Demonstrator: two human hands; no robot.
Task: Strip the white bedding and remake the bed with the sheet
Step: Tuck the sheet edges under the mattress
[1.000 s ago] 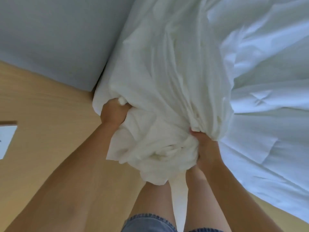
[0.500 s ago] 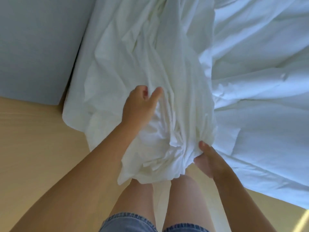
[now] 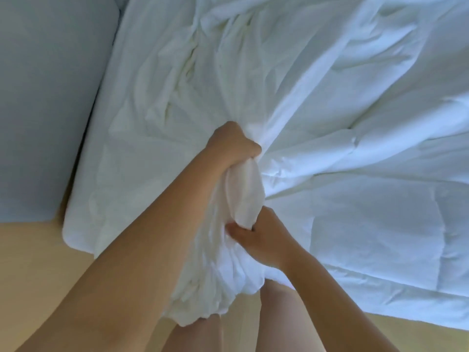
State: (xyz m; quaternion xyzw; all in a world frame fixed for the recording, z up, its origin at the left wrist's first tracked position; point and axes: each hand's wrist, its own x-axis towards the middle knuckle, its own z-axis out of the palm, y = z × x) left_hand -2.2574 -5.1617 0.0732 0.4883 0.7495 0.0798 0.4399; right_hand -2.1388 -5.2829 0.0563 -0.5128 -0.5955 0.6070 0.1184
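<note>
On my feed, the left hand (image 3: 233, 146) is a tight fist around a gathered rope of the white bedding (image 3: 342, 118), over the near-left part of the bed (image 3: 76, 214). The right hand (image 3: 264, 241) grips the same bunch nearer to me, thumb pressed into the cloth (both arms are bare). A thick fold bulges between the two fists. The loose tail hangs off the near edge against the bare legs (image 3: 276, 321). The rest lies crumpled across the bed, far and right. There is wooden floor (image 3: 38, 270) near left and a grey wall (image 3: 45, 97) far left.
</note>
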